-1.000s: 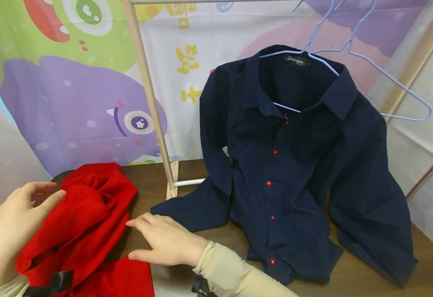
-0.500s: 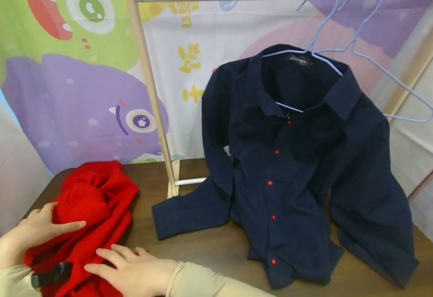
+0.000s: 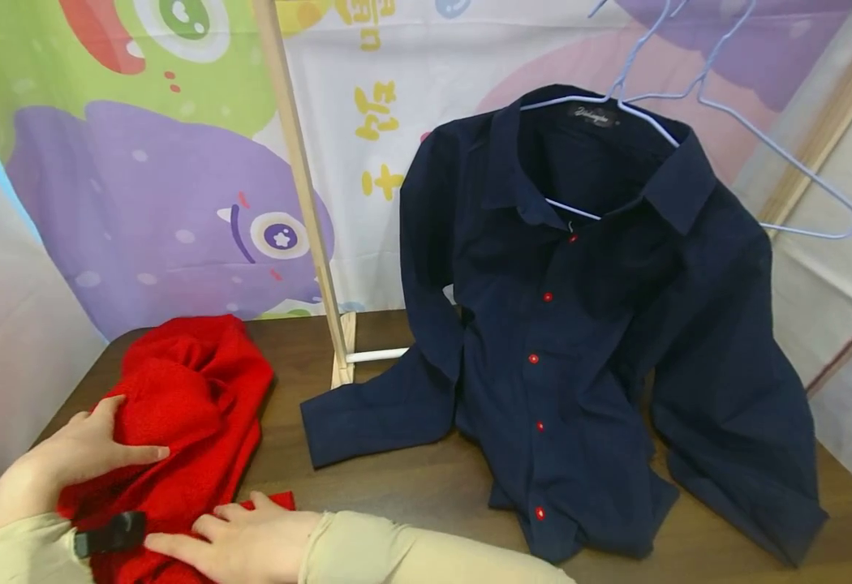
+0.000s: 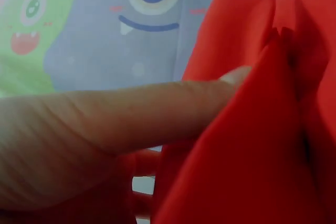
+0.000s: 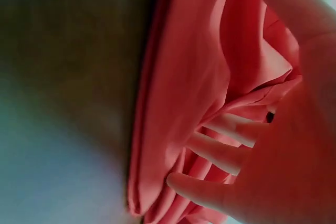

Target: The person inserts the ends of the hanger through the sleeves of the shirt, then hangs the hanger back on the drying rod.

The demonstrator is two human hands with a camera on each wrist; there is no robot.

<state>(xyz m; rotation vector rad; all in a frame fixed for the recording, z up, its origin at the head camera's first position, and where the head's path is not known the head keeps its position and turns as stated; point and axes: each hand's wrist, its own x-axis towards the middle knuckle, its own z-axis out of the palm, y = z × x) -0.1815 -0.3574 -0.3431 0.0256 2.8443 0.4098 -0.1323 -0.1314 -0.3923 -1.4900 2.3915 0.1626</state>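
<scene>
A red cloth garment (image 3: 200,389) lies bunched in folds at the left of the brown table. My left hand (image 3: 75,462) rests on its left side, thumb stretched across the top; in the left wrist view the thumb (image 4: 157,111) tucks behind a fold. Lower down, my right hand (image 3: 251,539) lies on the garment's near right part, palm down. Its fingers (image 5: 199,190) look fairly straight and spread against the folds in the right wrist view. The garment's near end is hidden by my hands and the frame edge.
A navy shirt (image 3: 499,349) with red buttons hangs on a pale blue hanger (image 3: 648,118), its hem and cuffs on the table (image 3: 397,495). Another hanger (image 3: 820,174) hangs to its right. A wooden rack post (image 3: 302,178) stands between the garments.
My left hand has come down onto the red garment. My right hand has moved left and nearer, and the garment's near right part has been drawn in to the left.
</scene>
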